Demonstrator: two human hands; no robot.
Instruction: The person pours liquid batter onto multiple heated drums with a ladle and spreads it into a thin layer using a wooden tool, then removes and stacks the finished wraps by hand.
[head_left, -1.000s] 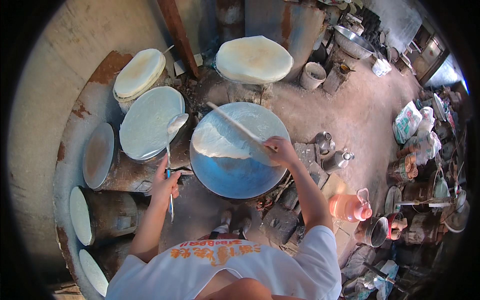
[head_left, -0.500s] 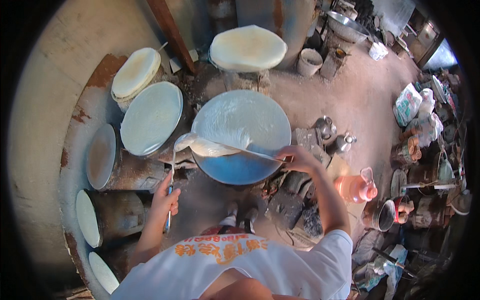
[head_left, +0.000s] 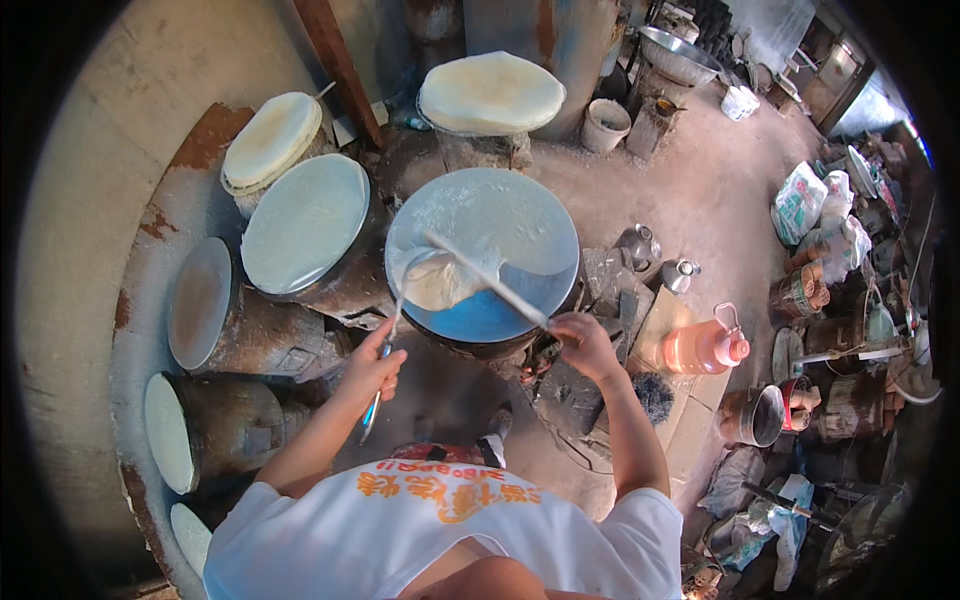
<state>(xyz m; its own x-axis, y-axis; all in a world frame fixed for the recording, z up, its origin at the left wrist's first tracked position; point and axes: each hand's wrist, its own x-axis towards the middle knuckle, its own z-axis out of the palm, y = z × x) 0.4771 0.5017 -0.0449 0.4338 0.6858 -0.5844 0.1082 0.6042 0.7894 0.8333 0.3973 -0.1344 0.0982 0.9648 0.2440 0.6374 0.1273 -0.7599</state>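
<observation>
Spreading is judged partway on the round griddle (head_left: pixel 476 318) at frame centre, its upper part thinly filmed, its smooth blue lower part seemingly left uncoated, creamy batter (head_left: pixel 440 292) pooled between, a metal ladle (head_left: pixel 398 310) gripped in the curled left hand (head_left: pixel 375 370), a flat stick (head_left: pixel 508 296) pinched by the right hand (head_left: pixel 583 345)

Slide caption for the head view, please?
Left hand holding a ladle, right hand gripping a flat stick, above pale batter on a round griddle.
</observation>
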